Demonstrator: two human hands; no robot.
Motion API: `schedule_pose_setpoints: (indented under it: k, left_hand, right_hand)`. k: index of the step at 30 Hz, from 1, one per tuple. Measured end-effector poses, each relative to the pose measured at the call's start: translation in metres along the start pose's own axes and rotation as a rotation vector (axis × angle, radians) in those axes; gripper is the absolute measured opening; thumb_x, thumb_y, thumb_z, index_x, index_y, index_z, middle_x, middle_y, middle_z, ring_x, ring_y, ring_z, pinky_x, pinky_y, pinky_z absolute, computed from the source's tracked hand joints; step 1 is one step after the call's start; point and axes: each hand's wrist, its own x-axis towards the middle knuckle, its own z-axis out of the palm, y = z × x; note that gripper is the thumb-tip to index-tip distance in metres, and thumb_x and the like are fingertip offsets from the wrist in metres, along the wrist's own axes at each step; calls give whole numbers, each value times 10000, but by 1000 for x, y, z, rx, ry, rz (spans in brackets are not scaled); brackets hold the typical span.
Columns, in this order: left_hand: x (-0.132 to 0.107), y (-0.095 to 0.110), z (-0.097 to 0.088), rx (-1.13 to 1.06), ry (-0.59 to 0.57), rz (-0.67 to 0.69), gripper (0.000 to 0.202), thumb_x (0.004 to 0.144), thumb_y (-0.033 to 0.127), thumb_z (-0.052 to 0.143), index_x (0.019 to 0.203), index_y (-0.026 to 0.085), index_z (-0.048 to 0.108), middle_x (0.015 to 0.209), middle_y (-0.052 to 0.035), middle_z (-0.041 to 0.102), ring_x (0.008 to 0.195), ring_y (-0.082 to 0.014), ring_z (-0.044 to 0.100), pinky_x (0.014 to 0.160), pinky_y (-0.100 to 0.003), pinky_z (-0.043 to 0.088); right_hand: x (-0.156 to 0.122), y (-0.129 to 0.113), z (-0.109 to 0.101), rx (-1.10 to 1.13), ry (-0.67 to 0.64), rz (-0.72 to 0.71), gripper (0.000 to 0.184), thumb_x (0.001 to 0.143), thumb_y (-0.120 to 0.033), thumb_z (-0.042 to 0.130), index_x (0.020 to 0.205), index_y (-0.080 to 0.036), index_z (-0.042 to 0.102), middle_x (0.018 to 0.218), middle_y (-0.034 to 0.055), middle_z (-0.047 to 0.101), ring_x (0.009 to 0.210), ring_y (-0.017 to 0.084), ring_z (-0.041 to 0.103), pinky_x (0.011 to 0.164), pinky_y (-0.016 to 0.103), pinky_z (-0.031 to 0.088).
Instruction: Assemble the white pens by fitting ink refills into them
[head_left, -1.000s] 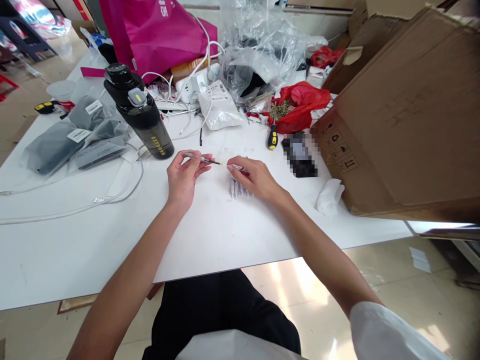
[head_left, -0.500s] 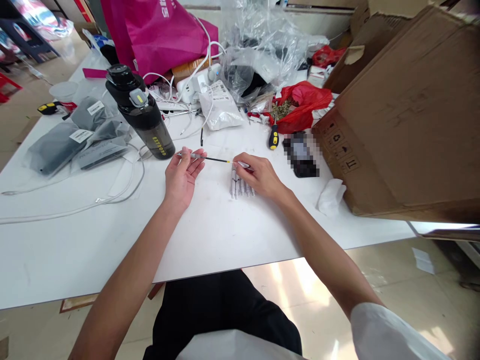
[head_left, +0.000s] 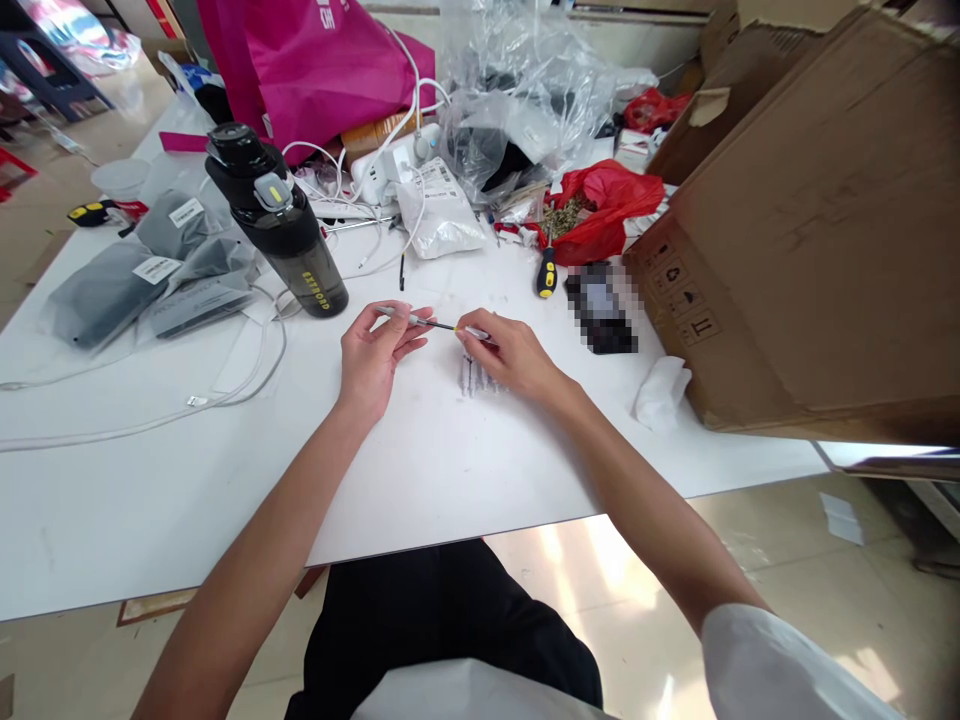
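My left hand point(head_left: 375, 350) pinches a clear, silvery pen barrel point(head_left: 401, 316) between thumb and fingers, the other fingers spread. A dark pen refill point(head_left: 442, 326) runs from the barrel's end across to my right hand point(head_left: 510, 350). That hand is closed around a whitish pen part point(head_left: 478, 334), with a bit of yellow at its fingertips where the refill meets it. Directly beneath the right hand, several clear pens point(head_left: 471, 378) lie side by side on the white table point(head_left: 450, 470), partly covered by the hand. A thin black stick point(head_left: 402, 272) lies farther back.
A black water bottle point(head_left: 281, 230) stands behind my left hand, near bagged items point(head_left: 112, 295) and white cables point(head_left: 247, 395). At the right are a yellow-black screwdriver point(head_left: 547, 275), a blurred dark device point(head_left: 602, 310), crumpled tissue point(head_left: 662, 392) and a large cardboard box point(head_left: 810, 240). A red bag point(head_left: 622, 190) lies behind.
My left hand has moved right, closer to my right hand. Less of the dark refill shows between them, more of it now inside the barrel. The right hand has barely shifted.
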Motion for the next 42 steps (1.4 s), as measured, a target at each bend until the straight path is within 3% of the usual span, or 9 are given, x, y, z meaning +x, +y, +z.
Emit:
schedule_pose_setpoints:
  k: [7,12,15,19,23,28,34,38,42]
  left_hand:
    - [-11,-6,10,91,-122,81,366,879,514,979,1030,215,832,1066,-93,892,1087,-265,856,1020,-398,663]
    - [-12,-5,9,131,-166,97,353,839,442,1020,1066,219,867,1103,-85,895,1053,-259,862,1082,-411,645]
    - [-11,-4,8,138,-173,118,384,809,461,1036,1060,217,877,1126,-94,890,1042,-276,859,1054,-426,653]
    - [-10,-5,8,159,-163,137,374,788,490,1041,985,208,893,1080,-99,883,1002,-271,838,989,-413,653]
    - [-9,-2,7,161,-173,125,361,773,472,1049,975,207,910,1066,-99,880,963,-249,814,958,-393,640]
    - [-8,2,6,133,-126,122,359,714,468,1073,913,213,915,1057,-94,880,961,-245,795,933,-379,627]
    - [-9,1,6,110,-160,100,363,713,483,1070,928,227,929,1051,-90,880,960,-247,788,984,-412,624]
    - [-8,0,5,99,-126,74,353,699,469,1075,918,234,931,1086,-90,882,991,-253,784,1000,-415,613]
    - [-7,0,5,81,-157,58,343,694,480,1075,879,234,923,1039,-75,874,914,-229,767,990,-425,615]
  right_hand:
    - [-2,3,15,119,-58,-20,268,1165,-505,558,1137,-239,578,993,33,719,762,173,584,737,293,401]
    - [-2,3,17,110,11,-130,350,1196,-531,503,1123,-223,651,999,63,743,817,193,610,770,322,432]
    - [-2,2,17,167,33,-92,336,1172,-546,563,1164,-221,649,1014,61,749,816,190,624,753,319,446]
    - [-2,2,17,235,47,-4,308,1125,-533,650,1118,-231,594,888,-6,682,684,150,524,664,291,397]
    - [0,-1,16,228,24,-55,358,1171,-540,544,1093,-215,671,937,33,693,796,177,578,756,323,428]
    - [1,-2,19,357,18,35,380,1096,-603,677,1129,-228,632,952,18,670,811,180,570,739,314,432]
    - [3,0,14,363,-66,-46,413,1128,-606,622,1057,-213,724,936,29,670,841,185,562,775,334,422]
    - [2,-5,13,525,-41,82,411,1066,-627,734,1157,-228,690,931,4,659,815,169,563,735,316,420]
    - [1,-12,12,615,-144,180,544,1098,-735,601,991,-209,685,782,-9,614,682,147,492,651,311,386]
